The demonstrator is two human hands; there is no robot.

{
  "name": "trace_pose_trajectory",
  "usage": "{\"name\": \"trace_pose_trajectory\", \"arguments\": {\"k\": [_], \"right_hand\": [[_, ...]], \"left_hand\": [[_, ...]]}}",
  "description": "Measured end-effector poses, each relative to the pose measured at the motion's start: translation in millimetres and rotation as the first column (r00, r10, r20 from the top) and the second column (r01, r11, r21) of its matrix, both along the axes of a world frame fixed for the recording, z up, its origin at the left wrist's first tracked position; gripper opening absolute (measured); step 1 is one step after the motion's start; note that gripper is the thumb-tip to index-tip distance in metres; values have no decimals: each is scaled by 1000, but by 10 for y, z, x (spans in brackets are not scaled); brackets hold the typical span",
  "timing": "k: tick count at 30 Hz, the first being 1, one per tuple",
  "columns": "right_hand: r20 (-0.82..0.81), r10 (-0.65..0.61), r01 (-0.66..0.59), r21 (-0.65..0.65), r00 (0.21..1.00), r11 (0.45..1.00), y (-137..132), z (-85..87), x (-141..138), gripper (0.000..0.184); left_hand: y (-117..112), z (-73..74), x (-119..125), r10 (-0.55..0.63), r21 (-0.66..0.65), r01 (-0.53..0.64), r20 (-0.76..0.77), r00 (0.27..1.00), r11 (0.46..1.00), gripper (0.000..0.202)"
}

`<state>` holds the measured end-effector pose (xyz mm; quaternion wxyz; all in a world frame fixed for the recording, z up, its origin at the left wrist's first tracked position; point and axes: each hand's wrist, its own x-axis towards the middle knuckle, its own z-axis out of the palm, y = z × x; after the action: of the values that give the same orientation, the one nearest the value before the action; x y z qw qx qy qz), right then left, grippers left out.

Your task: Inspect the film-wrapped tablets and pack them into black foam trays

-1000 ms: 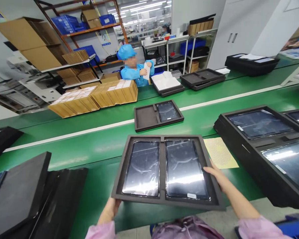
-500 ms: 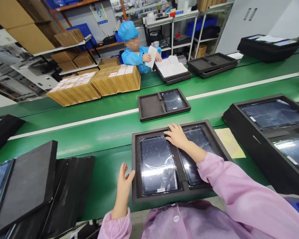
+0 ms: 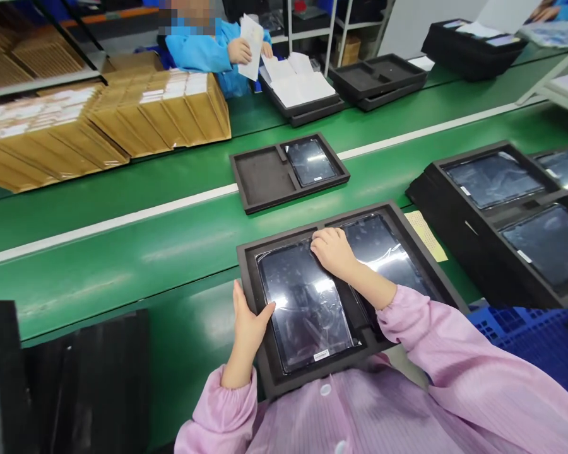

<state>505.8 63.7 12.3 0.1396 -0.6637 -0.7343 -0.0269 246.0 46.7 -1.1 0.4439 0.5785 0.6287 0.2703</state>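
Observation:
A black foam tray point(image 3: 277, 381) lies in front of me, with two glossy screen panels in clear film in its compartments. My left hand point(image 3: 248, 321) is at the tray's left rim, thumb over the edge and fingers along the outer side. My right hand point(image 3: 334, 252) is closed at the upper part of the divider, fingers curled down between the panels; its fingertips are hidden. The left panel point(image 3: 307, 309) has a small white label at its lower edge. My right hand and forearm partly cover the right panel point(image 3: 381, 249).
Farther back on the green belt point(image 3: 180, 252) lies a smaller foam tray point(image 3: 265, 180) with one panel. Stacked trays of panels point(image 3: 454, 233) stand right, beside a yellow dotted sheet point(image 3: 426, 234). Brown cartons point(image 3: 170, 120) and a co-worker in blue point(image 3: 199, 47) holding papers are across.
My left hand has come onto the tray's left rim. My right fingers have curled in at the divider. The tray is turned slightly and nearer my body; the view has shifted.

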Motion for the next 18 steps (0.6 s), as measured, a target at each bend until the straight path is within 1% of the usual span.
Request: {"name": "trace_pose_trajectory", "arguments": {"k": [2, 3, 6, 8, 10, 12, 13, 15, 17, 18], "right_hand": [[33, -51, 53, -51, 998, 997, 30, 67, 33, 16], [67, -40, 46, -90, 997, 995, 64, 109, 49, 17], [163, 83, -48, -206, 983, 977, 205, 241, 58, 20], [197, 172, -120, -248, 965, 961, 306, 316, 28, 25], [255, 264, -189, -283, 930, 940, 390, 378, -10, 26], [327, 347, -247, -310, 879, 918, 420, 434, -43, 28], [349, 369, -267, -307, 862, 914, 397, 463, -62, 29], [339, 380, -298, -269, 860, 916, 239, 528, -118, 28], [254, 426, -370, -241, 868, 897, -79, 605, -214, 23], [175, 476, -433, -234, 862, 871, -282, 648, -272, 20]], "left_hand": [[2, 12, 6, -14, -14, 14, -3, 1000, 1000, 105], [3, 19, 10, -22, -19, 22, -7, 1000, 1000, 104], [6, 24, 17, -40, -22, 39, -16, 999, 999, 101], [7, 16, 19, -44, -17, 44, -16, 999, 999, 101], [8, 8, 24, -50, -15, 49, -19, 999, 999, 101], [7, 4, 32, -59, -13, 58, -31, 998, 998, 101], [6, 5, 35, -64, -12, 64, -41, 997, 998, 101], [-1, 5, 36, -72, 1, 73, -77, 994, 997, 100], [-16, -2, 14, -84, 70, 92, -115, 990, 993, 95], [-27, -10, -9, -108, 139, 126, -130, 986, 982, 84]]}}
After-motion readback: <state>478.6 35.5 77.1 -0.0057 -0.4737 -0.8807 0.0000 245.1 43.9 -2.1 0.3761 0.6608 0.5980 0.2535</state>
